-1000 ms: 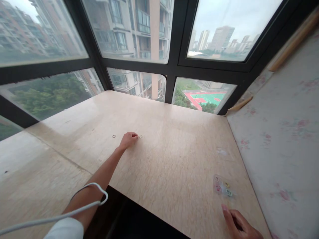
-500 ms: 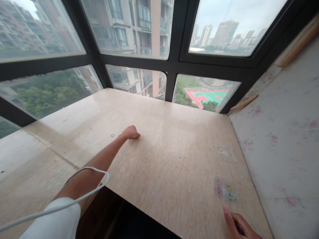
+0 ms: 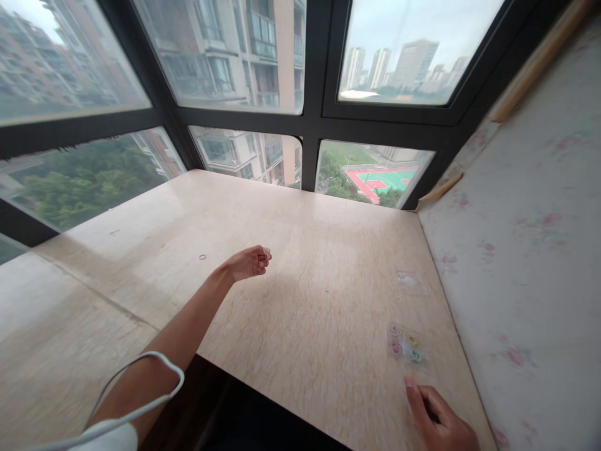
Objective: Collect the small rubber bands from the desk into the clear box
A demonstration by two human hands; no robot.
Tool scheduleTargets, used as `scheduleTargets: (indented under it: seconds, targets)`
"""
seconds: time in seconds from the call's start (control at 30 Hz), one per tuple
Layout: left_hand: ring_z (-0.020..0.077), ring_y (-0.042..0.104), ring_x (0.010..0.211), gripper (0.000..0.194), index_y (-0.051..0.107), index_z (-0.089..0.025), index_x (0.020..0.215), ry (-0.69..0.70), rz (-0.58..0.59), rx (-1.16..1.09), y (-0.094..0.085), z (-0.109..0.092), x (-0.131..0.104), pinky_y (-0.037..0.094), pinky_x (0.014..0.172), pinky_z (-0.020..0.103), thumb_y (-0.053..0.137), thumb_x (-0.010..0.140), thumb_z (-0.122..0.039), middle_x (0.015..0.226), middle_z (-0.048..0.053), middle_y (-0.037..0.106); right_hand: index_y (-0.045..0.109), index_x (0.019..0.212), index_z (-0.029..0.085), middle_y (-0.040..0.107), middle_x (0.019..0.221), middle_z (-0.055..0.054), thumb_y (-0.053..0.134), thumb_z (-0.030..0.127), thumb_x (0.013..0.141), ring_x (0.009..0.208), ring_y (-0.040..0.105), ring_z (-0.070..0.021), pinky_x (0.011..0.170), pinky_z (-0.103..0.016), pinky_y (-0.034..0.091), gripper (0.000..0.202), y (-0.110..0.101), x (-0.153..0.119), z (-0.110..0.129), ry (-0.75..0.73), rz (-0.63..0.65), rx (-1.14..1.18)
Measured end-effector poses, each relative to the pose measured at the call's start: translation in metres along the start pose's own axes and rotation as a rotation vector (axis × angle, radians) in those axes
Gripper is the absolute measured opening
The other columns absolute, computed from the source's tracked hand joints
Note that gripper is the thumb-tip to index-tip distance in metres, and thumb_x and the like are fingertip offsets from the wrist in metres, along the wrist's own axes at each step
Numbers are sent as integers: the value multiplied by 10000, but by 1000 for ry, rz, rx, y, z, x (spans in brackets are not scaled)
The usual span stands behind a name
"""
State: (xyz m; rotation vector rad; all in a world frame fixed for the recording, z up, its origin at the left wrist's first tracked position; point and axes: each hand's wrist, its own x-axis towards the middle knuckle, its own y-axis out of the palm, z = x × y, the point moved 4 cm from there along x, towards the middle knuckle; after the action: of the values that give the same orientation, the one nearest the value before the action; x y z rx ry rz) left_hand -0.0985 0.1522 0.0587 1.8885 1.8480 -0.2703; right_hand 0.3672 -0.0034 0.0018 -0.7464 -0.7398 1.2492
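Observation:
Near the middle of the marble-patterned ledge point(image 3: 300, 338), my left hand point(image 3: 250, 262) is raised a little, its fingers closed on a small pale ring point(image 3: 267, 251). My right hand point(image 3: 439, 413) is at the lower right, thumb and fingertips pressed together; whatever they may hold is too small to make out. Just beyond it lies a clear plastic case point(image 3: 406, 344) with small coloured coils in its compartments. A thin dark ring point(image 3: 203, 257) lies flat to the left of my left hand.
Farther back on the right is a clear, flat plastic piece point(image 3: 412, 282). A white cable point(image 3: 136, 416) loops over my left forearm. Dark window frames point(image 3: 310, 125) border the ledge behind, and a flowered wall point(image 3: 516, 282) rises on the right. The ledge's front edge drops into darkness.
My left hand has lifted off the ledge and turned, and a small ring now shows in its fingers. The whole view has shifted slightly; my right hand keeps its pinch near the case.

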Motion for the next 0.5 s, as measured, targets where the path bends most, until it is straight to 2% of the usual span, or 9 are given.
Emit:
scheduleTargets:
  seconds: [0.07,0.2,0.5]
  targets:
    - [57,390,483,120,509,-164,681,3,109,-201,22,5,-3,362,490,201,615,657,-216,640,-26,498,631,601,230,562,487,2,444,684,811,420,538,-145,418,-193,402,534,0,-2,3,-14,-20,3]
    - [53,413,491,182,481,-171,681,3,269,-353,71,15,-5,357,492,198,656,648,-211,640,-40,479,589,589,207,517,491,7,413,636,866,448,502,-132,468,-193,397,540,-2,-5,11,-38,-60,22]
    - [21,359,453,220,500,-154,653,108,416,-301,190,30,-4,284,460,184,710,653,-218,604,-41,493,465,530,196,400,481,33,423,551,895,447,406,-103,467,-199,329,511,-5,-4,21,-53,-74,163]
